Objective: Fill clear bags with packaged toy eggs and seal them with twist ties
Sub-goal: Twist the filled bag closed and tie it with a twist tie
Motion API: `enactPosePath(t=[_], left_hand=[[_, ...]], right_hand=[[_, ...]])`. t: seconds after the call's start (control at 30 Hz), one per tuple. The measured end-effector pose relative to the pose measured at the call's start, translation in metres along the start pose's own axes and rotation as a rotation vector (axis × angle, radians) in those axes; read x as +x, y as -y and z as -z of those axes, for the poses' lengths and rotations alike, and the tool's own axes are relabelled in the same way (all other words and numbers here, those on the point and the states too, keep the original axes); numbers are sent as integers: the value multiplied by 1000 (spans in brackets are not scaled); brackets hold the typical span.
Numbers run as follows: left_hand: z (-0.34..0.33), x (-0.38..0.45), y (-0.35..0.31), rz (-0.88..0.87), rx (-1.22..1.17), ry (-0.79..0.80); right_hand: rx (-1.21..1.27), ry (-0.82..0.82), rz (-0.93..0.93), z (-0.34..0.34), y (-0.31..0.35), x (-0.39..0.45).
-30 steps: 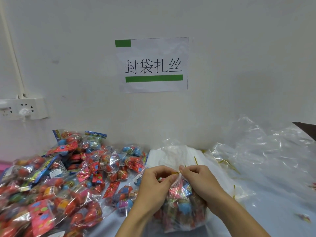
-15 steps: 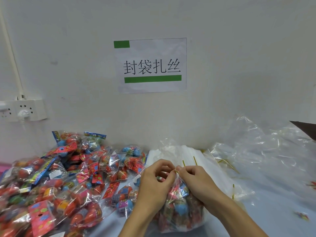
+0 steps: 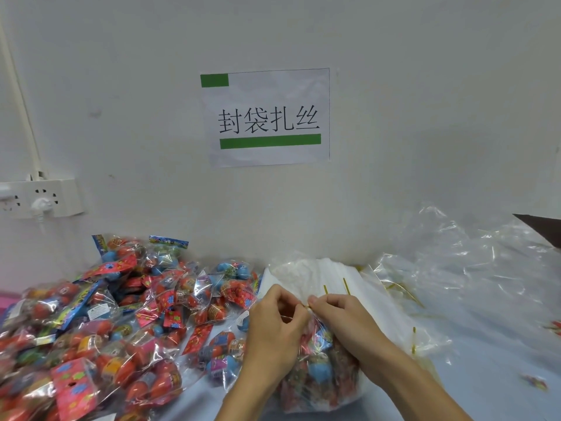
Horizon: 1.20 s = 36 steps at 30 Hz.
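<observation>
A clear bag filled with packaged toy eggs [image 3: 318,375] stands on the table right in front of me. My left hand [image 3: 274,326] and my right hand [image 3: 343,317] meet at its gathered neck. Both pinch a thin gold twist tie [image 3: 307,305] wrapped there; two of its short ends [image 3: 325,288] stick up above my right fingers. A big heap of loose packaged toy eggs [image 3: 100,326] in red, blue and orange covers the table to the left.
A stack of flat clear bags [image 3: 379,302] with loose gold twist ties lies behind my hands. Crumpled clear plastic [image 3: 473,268] spreads over the right. A wall with a paper sign [image 3: 267,117] and a power strip [image 3: 39,197] closes the back.
Both hands have turned a little at the bag's neck, working the tie; the tie's two ends now stand up above my right fingers. The bag has stayed in place.
</observation>
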<state>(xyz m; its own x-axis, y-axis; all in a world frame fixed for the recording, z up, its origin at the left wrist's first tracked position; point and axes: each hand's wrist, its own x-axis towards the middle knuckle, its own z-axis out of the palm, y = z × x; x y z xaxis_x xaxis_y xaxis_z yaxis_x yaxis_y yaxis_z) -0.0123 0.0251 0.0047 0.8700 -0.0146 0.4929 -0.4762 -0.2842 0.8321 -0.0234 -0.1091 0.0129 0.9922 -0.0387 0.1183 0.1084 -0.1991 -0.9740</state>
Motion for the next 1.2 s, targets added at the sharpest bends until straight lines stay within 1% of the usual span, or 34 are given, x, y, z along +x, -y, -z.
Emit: enactPosePath(t=[0.13,0.27,0.43,0.63,0.77,0.97,1.07,1.2], left_hand=[[0,0,-1,-6,-6,-19],[1,0,0,-8,-33,-2],[1,1,1,-25,-44,86],[5,0,0,-71,-78,176],[6,0,1,-106,-8,173],[5,2,3,-191,156,142],[5,3,4,-193,163,152],[4,3,4,-152,140,166]], right_hand=[[18,65,6,6,3,-2],[-16,59,14,8,4,-2],[-35,15,12,9,2,-2],[21,21,2,9,3,-2],[77,-13,-19,10,4,-2],[69,-59,-22,12,3,-1],[46,-69,11,12,3,-1],[24,-88,42,9,1,-2]])
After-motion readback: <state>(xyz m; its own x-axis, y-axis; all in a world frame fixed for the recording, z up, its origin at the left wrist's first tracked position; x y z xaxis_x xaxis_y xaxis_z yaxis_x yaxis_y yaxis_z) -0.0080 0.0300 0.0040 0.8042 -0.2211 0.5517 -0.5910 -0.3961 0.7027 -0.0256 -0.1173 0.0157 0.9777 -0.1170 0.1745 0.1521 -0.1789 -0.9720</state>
